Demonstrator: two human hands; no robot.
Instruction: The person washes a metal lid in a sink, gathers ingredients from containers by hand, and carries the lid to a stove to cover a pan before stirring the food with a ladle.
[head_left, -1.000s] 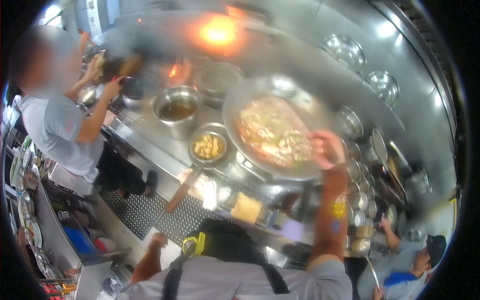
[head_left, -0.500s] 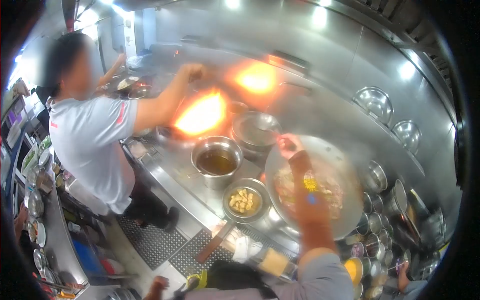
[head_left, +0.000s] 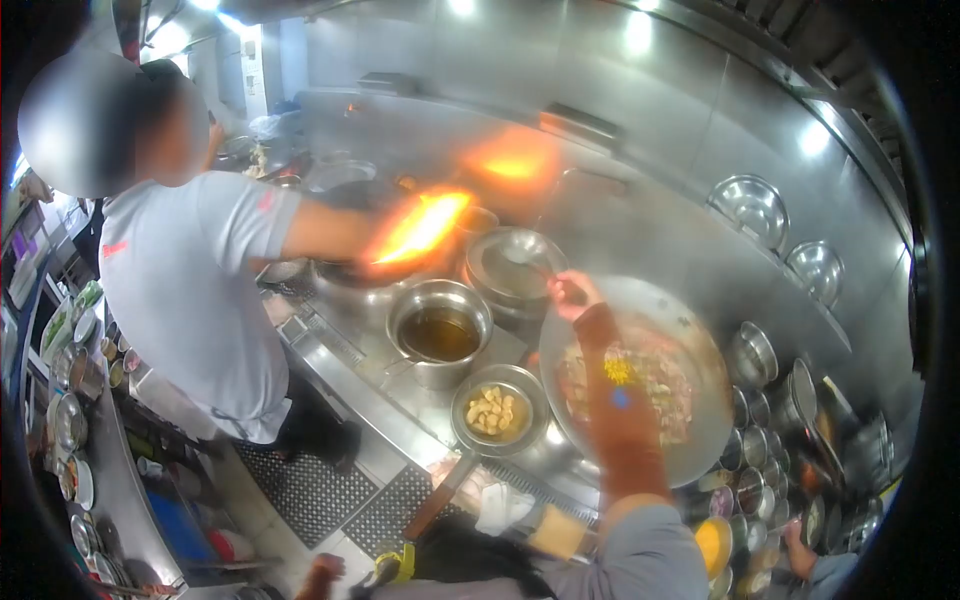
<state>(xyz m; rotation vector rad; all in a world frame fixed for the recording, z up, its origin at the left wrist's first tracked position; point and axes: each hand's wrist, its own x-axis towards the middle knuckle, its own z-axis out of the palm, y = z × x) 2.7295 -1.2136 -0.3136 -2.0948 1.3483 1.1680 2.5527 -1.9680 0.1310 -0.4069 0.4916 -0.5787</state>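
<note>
My right hand (head_left: 575, 294) is closed around the handle of a metal ladle (head_left: 521, 247), whose bowl is over a round pot (head_left: 480, 288) holding liquid. Beneath my right forearm is a large wok (head_left: 700, 330) with pale, pinkish sliced food (head_left: 672, 395) spread in it. My left hand (head_left: 322, 574) is low at the bottom edge, blurred and partly cut off, away from the cookware; its fingers cannot be made out. Closer to me, a long-handled strainer (head_left: 461, 436) holds yellowish chunks (head_left: 490, 411). Behind it stands a steel pot of brown liquid (head_left: 438, 335).
A co-worker in a grey shirt (head_left: 200, 310) stands at the left, one arm near a tall flame (head_left: 425, 228). Several seasoning containers (head_left: 750, 487) crowd the right side. Another person's hand (head_left: 800, 553) is among them. Metal bowls (head_left: 747, 216) rest along the back wall.
The co-worker's raised arm has come down toward the stove and their body has shifted right. The flame has changed shape. My right hand keeps the ladle in nearly the same place.
</note>
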